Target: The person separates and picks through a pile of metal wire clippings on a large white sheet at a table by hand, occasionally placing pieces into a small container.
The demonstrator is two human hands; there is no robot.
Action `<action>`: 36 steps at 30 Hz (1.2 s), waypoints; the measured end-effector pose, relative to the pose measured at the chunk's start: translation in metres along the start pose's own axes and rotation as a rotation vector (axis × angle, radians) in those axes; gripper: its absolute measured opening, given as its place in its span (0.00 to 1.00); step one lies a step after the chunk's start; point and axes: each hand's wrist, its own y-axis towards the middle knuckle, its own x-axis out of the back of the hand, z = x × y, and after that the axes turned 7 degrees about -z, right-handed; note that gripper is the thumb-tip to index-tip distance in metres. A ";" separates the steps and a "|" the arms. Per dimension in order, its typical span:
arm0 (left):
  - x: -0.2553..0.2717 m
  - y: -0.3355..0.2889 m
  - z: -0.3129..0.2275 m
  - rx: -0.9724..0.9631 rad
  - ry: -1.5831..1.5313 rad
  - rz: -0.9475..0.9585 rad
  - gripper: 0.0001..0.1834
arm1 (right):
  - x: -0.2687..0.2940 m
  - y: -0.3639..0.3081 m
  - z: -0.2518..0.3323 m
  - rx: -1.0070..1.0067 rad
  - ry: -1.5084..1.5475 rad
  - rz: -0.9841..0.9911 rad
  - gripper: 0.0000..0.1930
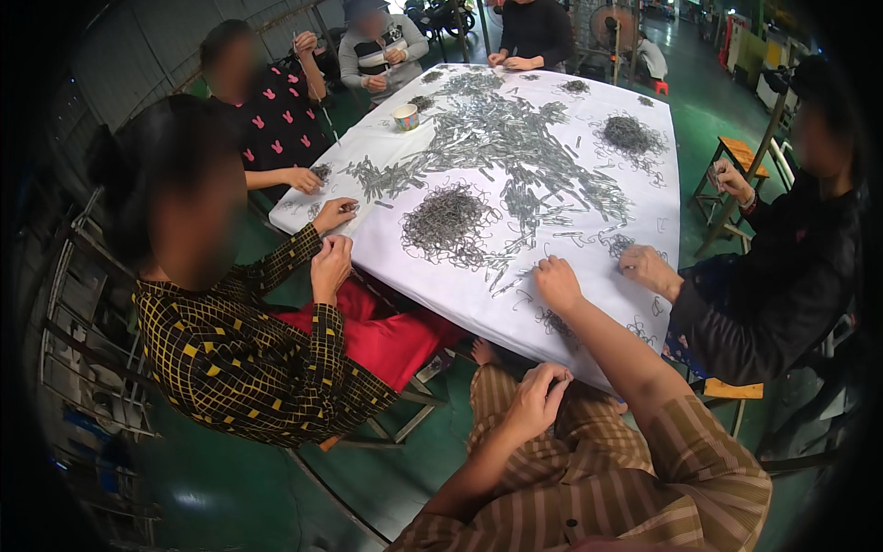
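Note:
My right hand (558, 283) rests over the near edge of the white-covered table (386, 248), fingers curled down and closed. What they hold, if anything, is too small to make out. Beside its wrist lies a small pile of bent wire hooks (555, 322). My left hand (538, 403) is held above my lap, just off the table edge, with thumb and fingers pinched together; anything between them is hidden. A large heap of dark wire hooks (446, 224) lies beyond my right hand, and many flat silvery metal strips (524, 152) spread across the table's middle.
Co-workers sit around the table; a hand (648, 269) of one works close to my right, and another's hands (331, 262) are at the left edge. A second hook heap (630, 134) and a paper tub (405, 117) stand farther off. Wooden stools (743, 156) are at right.

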 end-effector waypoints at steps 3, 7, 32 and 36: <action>-0.004 0.000 0.000 -0.017 -0.011 0.004 0.05 | 0.006 -0.008 -0.013 -0.164 0.176 -0.139 0.04; -0.005 -0.001 0.000 0.014 0.001 0.010 0.05 | 0.037 -0.008 -0.013 -0.525 0.524 -0.156 0.05; -0.003 0.029 -0.007 0.105 0.180 -0.121 0.04 | 0.138 -0.072 0.016 -0.736 1.409 0.106 0.07; -0.004 0.027 -0.008 0.082 0.212 -0.102 0.04 | 0.141 -0.077 0.021 -0.689 1.318 0.024 0.06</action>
